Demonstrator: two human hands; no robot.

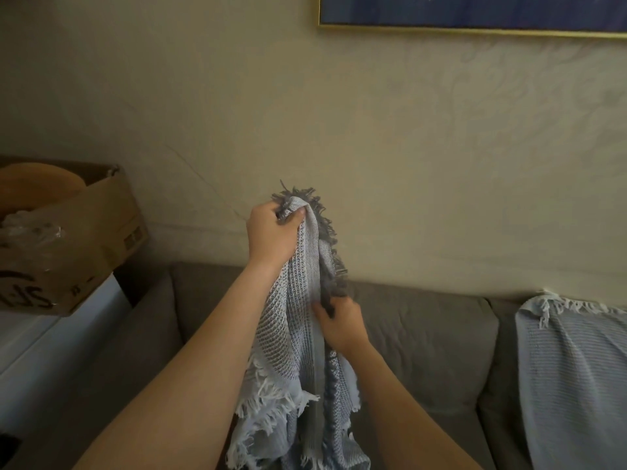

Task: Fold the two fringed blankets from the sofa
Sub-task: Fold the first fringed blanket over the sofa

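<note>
Left hand [271, 232] raised, fingers curled tight round a bunched top corner of the grey fringed blanket [298, 334]. Right hand [339, 325] lower, pinching the dark fringed edge of the same blanket. Blanket hangs gathered between the hands, in front of the sofa [424, 351]; lower part drops out of view. Second blanket [570, 378], pale blue and fringed, lies draped over the sofa back at right, well apart and untouched. Cardboard box [84, 239] at left on a white surface.

Risks, as a judgement: the cloth is bunched rather than spread, so the corners may not line up and the fold could come out crooked. The right hand's grip looks light, on fringe only, and loose strands could slip free. The hanging end may snag or twist.
</note>
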